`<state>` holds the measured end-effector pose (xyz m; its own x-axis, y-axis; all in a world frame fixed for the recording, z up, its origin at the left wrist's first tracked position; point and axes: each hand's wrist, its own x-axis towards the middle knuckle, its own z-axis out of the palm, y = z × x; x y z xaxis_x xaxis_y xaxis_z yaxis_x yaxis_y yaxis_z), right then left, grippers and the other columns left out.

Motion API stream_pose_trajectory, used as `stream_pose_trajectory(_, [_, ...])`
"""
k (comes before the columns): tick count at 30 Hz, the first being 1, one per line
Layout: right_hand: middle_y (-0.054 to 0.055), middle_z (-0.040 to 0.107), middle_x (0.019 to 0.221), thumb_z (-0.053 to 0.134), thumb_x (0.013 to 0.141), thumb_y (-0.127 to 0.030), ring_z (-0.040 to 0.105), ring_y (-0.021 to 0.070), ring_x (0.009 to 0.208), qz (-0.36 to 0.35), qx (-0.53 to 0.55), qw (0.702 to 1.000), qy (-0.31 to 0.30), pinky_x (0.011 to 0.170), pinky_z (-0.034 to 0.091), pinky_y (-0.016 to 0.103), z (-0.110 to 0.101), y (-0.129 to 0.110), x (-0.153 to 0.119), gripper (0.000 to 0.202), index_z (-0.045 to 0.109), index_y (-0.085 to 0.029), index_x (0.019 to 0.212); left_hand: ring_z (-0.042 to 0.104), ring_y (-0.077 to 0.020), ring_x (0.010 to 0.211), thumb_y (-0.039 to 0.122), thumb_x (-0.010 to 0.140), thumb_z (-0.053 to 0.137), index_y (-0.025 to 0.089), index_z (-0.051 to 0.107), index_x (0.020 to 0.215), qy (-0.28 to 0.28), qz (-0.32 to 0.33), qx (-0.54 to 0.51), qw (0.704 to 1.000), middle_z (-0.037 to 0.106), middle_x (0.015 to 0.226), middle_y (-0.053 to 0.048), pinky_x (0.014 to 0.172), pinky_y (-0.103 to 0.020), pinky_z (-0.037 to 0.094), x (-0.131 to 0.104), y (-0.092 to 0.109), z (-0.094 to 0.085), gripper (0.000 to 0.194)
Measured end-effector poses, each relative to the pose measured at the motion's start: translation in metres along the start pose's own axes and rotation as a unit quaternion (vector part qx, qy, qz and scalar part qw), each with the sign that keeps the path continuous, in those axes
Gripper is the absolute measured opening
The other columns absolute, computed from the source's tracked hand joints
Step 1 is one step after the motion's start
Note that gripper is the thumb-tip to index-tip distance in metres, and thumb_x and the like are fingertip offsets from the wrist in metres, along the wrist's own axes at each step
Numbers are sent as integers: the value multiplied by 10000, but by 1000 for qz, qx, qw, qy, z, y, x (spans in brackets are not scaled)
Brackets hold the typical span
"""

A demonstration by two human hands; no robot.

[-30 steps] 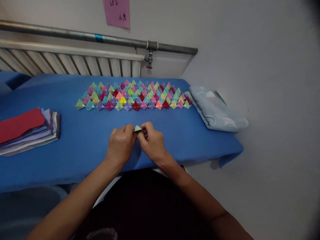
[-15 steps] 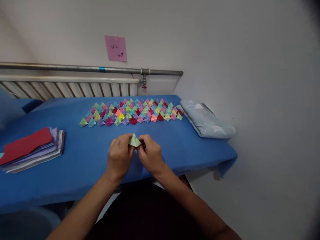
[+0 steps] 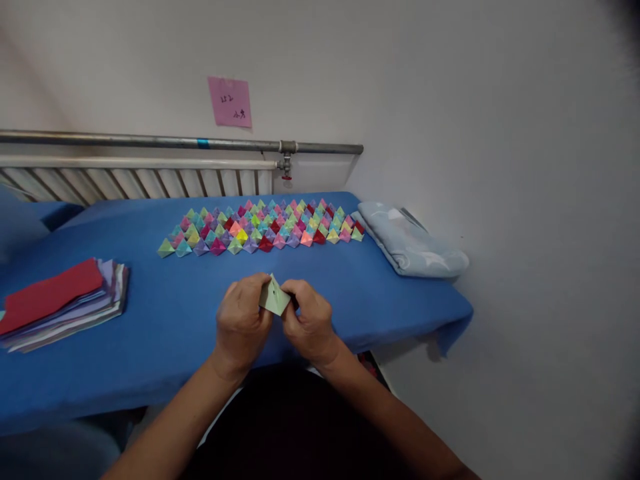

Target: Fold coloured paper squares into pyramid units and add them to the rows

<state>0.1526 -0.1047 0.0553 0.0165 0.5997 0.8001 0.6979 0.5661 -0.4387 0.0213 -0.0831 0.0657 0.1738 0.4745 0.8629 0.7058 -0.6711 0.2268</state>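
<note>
A pale green folded paper piece [image 3: 275, 297] is held up between both hands, over the near part of the blue-covered table [image 3: 165, 313]. My left hand [image 3: 243, 320] pinches its left side between thumb and fingers. On the other side, my right hand [image 3: 311, 320] is closed on the right edge. A small dark opening shows in the middle of the paper. Beyond the hands, rows of folded paper pieces [image 3: 265, 243] in many colours stand close together on the blue cloth.
To the left lies a stack of coloured paper [image 3: 55, 293], red sheet on top. A folded light blue cloth [image 3: 415, 247] sits at the right end by the wall. Behind are a radiator [image 3: 150, 181] and a metal pipe [image 3: 150, 141], with a pink note [image 3: 230, 102] above.
The green paper has tilted, so more of its near face shows and it looks wider. Both hands are slightly lower and to the right, still gripping it.
</note>
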Motion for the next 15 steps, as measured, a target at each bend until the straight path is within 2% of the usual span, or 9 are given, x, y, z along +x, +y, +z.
stream_pose_trajectory(7, [36, 722, 903, 471, 892, -153, 681, 162, 759, 37, 42, 998, 9, 721, 566, 283, 1, 0, -1, 242, 624, -235, 1059, 710, -185, 754, 223, 956, 548, 221, 582, 1102, 9, -3, -18, 1000, 741, 906, -44, 718, -315, 551, -8, 0, -4, 150])
stream_pose_trajectory(12, [31, 722, 896, 482, 919, -181, 674, 152, 737, 62, 73, 995, 5, 702, 564, 278, -1, -2, 0, 191, 621, -234, 1040, 724, -181, 807, 182, 964, 524, 238, 596, 1096, -5, -4, -41, 999, 754, 932, -35, 736, -307, 550, -11, 2, -11, 160])
stream_pose_trajectory(15, [28, 723, 905, 482, 921, -166, 668, 141, 725, 71, 103, 992, 12, 697, 559, 272, -1, -3, 0, 183, 623, -227, 1021, 723, -174, 821, 172, 965, 515, 243, 612, 1082, -12, -32, -63, 997, 755, 942, -30, 734, -294, 545, -10, 6, -14, 168])
